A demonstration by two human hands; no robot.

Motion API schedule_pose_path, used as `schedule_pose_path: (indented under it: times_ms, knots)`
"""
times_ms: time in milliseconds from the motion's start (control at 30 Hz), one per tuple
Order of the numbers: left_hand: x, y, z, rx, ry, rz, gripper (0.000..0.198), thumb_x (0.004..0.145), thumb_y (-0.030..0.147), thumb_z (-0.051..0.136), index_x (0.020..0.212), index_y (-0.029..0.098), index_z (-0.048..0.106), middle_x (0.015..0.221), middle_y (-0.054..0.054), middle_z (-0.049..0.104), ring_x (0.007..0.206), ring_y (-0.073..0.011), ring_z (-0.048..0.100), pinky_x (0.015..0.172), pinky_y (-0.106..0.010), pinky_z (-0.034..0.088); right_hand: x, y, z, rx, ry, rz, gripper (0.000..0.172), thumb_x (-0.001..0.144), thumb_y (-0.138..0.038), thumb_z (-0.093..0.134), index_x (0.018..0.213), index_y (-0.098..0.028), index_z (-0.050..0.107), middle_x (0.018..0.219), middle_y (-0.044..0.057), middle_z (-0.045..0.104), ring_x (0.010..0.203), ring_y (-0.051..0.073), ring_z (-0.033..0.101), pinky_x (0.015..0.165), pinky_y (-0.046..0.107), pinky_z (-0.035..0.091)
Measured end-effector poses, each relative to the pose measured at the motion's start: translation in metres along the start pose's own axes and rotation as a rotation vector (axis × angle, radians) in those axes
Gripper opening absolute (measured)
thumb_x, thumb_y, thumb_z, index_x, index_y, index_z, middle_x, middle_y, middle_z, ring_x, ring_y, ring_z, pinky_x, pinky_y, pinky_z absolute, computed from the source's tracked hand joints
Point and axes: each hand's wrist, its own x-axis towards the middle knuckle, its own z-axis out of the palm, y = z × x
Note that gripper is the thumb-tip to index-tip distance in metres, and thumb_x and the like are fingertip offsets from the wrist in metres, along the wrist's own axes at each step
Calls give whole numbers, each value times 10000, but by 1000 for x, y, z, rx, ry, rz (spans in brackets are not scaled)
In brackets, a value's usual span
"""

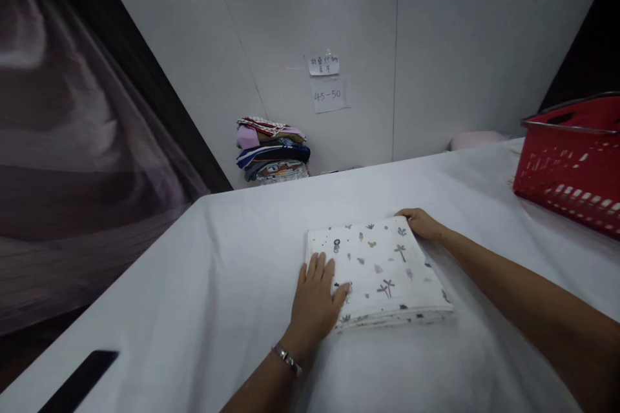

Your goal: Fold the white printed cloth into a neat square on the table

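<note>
A folded white cloth [372,264] printed with small palms, leaves and shells lies on the white-covered table, its layers stacked along the near edge. Flat on its left side rests my left hand [317,297], fingers stretched and thumb apart, with a bracelet at the wrist. My right hand [422,224] is at the far right corner of the cloth and appears closed on that corner. The cloth's edge partly hides the fingertips of this hand.
A red plastic basket [571,168] with a metal handle stands at the right. Beyond the far table edge is a pile of folded fabrics [274,151]. Paper notes [329,95] hang on the wall. A dark flat object [80,381] lies at the near left.
</note>
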Motion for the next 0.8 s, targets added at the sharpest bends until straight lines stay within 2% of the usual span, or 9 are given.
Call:
schedule_pose_path:
  times_ms: [67, 133, 300, 367, 467, 600, 700, 800]
  knots:
    - [-1, 0, 1, 5, -6, 4, 585, 896, 523, 299, 1350, 169, 400, 1447, -106, 315, 1357, -275, 209, 1087, -490, 202, 0, 4, 2, 16, 39, 0, 199, 612, -277, 542, 747, -178, 650, 722, 17, 684, 729, 204, 630, 667, 318, 499]
    - [-1, 0, -1, 4, -35, -5, 593, 898, 523, 287, 1353, 159, 395, 1452, -110, 302, 1361, -271, 199, 1093, -486, 184, 0, 6, 2, 31, 25, -1, 213, 615, -290, 553, 767, -175, 648, 735, 19, 683, 736, 202, 630, 672, 317, 498]
    - [10, 2, -21, -34, -196, -80, 614, 858, 540, 363, 1340, 164, 416, 1446, -128, 306, 1353, -306, 208, 1079, -535, 162, -1, -1, -7, 87, -138, -7, 364, 606, -295, 627, 955, -199, 658, 903, 33, 699, 825, 208, 637, 759, 341, 499]
    - [23, 11, -32, -53, -212, -74, 626, 840, 566, 377, 1329, 178, 431, 1443, -130, 313, 1353, -320, 204, 1075, -557, 139, 0, -2, -8, 57, -165, -23, 382, 608, -277, 625, 983, -208, 659, 936, 34, 698, 857, 212, 634, 777, 343, 497]
    - [45, 36, -35, -104, -159, 76, 670, 858, 607, 292, 1368, 179, 365, 1479, -113, 235, 1377, -285, 125, 1101, -514, 95, 2, 2, -5, -31, -142, -56, 335, 604, -263, 600, 925, -198, 672, 879, 19, 702, 822, 207, 633, 738, 324, 501]
    - [61, 70, -17, -183, -183, 377, 684, 860, 628, 271, 1400, 209, 284, 1504, -81, 165, 1385, -254, 87, 1116, -466, 89, 5, 9, -1, -94, -44, -102, 235, 581, -249, 564, 781, -175, 664, 759, 14, 689, 728, 195, 619, 666, 298, 491]
    - [58, 78, -6, -184, -219, 485, 625, 894, 589, 209, 1406, 235, 256, 1497, -65, 197, 1383, -243, 97, 1112, -459, 93, 8, 14, -1, -97, 10, -124, 220, 583, -237, 513, 747, -175, 645, 753, 20, 681, 735, 196, 613, 668, 295, 482]
    - [53, 77, -5, -151, -229, 499, 603, 906, 572, 174, 1412, 249, 226, 1496, -56, 197, 1383, -247, 84, 1106, -469, 89, 10, 17, -4, -92, 36, -134, 243, 580, -234, 473, 746, -175, 640, 745, 24, 679, 729, 197, 613, 673, 299, 481]
